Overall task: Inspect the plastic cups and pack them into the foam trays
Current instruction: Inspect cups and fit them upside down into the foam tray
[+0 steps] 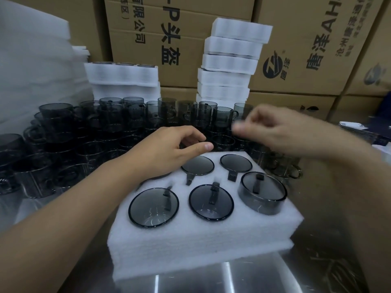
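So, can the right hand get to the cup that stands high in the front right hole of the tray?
Probably yes: the raised cup has nothing above it, and the empty right hand hovers just beyond it.

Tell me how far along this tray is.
Five cups sit in the foam tray; the near-right cup stands proud, not pushed down. The far-left slot is hidden under the left hand. Both it and the blurred right hand look empty. Many loose cups still wait behind.
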Demonstrator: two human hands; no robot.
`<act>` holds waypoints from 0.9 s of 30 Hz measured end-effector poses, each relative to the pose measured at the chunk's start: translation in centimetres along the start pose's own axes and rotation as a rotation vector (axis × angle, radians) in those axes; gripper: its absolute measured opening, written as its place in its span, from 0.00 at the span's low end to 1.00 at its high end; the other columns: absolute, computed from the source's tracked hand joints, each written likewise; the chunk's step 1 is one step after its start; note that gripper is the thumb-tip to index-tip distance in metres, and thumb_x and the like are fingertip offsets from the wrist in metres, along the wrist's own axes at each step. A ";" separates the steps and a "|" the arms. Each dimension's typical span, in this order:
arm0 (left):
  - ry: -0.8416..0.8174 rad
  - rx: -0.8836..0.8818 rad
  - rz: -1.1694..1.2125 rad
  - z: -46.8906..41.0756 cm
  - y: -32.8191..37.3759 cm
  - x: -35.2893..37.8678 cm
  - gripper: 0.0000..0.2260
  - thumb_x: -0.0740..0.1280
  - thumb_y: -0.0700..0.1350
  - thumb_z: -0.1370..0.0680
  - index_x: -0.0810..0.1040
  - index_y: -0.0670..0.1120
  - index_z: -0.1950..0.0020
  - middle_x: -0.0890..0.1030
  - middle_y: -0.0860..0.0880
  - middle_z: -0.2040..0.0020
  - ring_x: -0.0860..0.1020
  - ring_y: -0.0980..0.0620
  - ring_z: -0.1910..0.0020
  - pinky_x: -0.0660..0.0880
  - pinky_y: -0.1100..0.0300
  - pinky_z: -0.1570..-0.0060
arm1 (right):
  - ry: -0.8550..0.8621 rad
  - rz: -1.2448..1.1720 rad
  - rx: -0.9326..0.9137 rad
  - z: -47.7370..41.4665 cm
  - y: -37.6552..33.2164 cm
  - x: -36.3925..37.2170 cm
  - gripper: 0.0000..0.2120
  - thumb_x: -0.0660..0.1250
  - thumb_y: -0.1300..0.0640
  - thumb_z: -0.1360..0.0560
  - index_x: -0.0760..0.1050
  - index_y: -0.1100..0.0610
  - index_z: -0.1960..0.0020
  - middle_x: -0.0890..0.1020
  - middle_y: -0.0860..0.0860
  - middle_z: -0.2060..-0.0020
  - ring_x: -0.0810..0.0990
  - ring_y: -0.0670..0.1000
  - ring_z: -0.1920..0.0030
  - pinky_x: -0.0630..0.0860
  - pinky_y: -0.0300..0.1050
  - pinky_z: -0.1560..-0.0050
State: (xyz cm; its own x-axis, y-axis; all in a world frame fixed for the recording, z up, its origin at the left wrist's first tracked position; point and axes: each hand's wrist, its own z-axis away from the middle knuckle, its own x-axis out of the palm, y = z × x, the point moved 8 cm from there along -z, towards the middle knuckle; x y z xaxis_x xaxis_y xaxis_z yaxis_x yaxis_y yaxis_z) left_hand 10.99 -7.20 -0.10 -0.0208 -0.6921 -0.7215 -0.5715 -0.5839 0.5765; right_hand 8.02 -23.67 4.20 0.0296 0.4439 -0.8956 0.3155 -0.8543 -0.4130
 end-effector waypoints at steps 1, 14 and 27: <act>-0.001 -0.004 -0.004 0.0 0.0 0.0 0.26 0.56 0.72 0.37 0.78 0.61 0.48 0.79 0.65 0.55 0.75 0.71 0.53 0.67 0.79 0.59 | 0.142 -0.088 -0.021 -0.3 -0.4 -0.5 0.36 0.51 0.19 0.43 0.73 0.44 0.50 0.79 0.40 0.57 0.76 0.38 0.58 0.69 0.41 0.59; -0.021 0.005 -0.141 -0.4 -0.6 0.2 0.09 0.63 0.47 0.22 0.80 0.55 0.45 0.81 0.59 0.53 0.76 0.63 0.57 0.74 0.62 0.54 | -0.183 0.154 -0.011 -0.9 -1.5 7.8 0.37 0.43 0.31 0.28 0.47 0.46 0.22 0.52 0.46 0.23 0.46 0.47 0.24 0.48 0.51 0.25; 0.043 0.054 -0.259 -0.5 -0.2 0.1 0.06 0.65 0.49 0.24 0.81 0.56 0.50 0.76 0.64 0.61 0.74 0.68 0.61 0.68 0.69 0.62 | 0.103 0.213 -0.143 0.0 -2.4 6.9 0.33 0.45 0.34 0.28 0.64 0.47 0.29 0.67 0.46 0.33 0.58 0.46 0.31 0.54 0.44 0.31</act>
State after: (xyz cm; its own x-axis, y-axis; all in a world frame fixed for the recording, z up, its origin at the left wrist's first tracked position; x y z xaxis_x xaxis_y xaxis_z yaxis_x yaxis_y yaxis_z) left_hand 11.50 -7.30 -0.10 0.1661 -0.5401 -0.8250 -0.5966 -0.7212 0.3521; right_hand 7.43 -18.58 -0.97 0.2042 0.2896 -0.9351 0.4222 -0.8879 -0.1828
